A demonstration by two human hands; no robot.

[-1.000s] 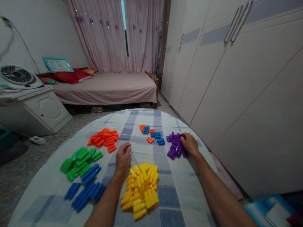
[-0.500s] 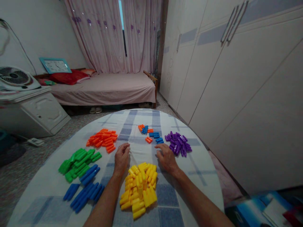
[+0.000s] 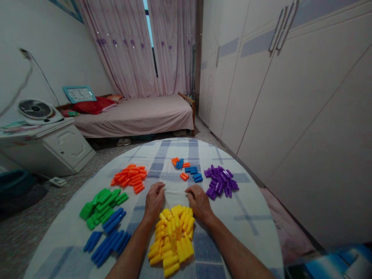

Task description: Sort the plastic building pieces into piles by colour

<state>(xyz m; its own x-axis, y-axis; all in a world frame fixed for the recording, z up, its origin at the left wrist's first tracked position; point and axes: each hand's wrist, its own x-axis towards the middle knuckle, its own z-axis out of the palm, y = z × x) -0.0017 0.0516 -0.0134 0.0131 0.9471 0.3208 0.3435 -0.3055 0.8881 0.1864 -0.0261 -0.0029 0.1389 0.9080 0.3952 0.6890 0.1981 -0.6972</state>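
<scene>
Across the cloth-covered table my left hand [image 3: 155, 200] rests with loosely bent fingers, and nothing shows in it. My right hand [image 3: 199, 200] lies opposite, fingers bent inward and slightly apart, also with nothing visible in it. Between my forearms sits a heap of yellow plastic pieces [image 3: 171, 242], tube-like and partly joined in rows. Right of my right hand is a purple pile [image 3: 221, 181]. Beyond the hands lie small orange pieces [image 3: 184, 176] and blue pieces [image 3: 197, 178]. An orange pile [image 3: 129, 176] is nearest my left hand.
On the left of the round table [image 3: 162, 155] are green pieces [image 3: 101, 205] and longer blue pieces [image 3: 107, 246]. A bed [image 3: 139, 114] stands past the table, a cabinet with a fan [image 3: 36, 109] to the left, and a tall wardrobe [image 3: 290, 116] along the right.
My right hand has drawn inward to the left, its fingers more bent. My left hand stays about where it was on the cloth. The camera view has shifted slightly; the piles look unchanged.
</scene>
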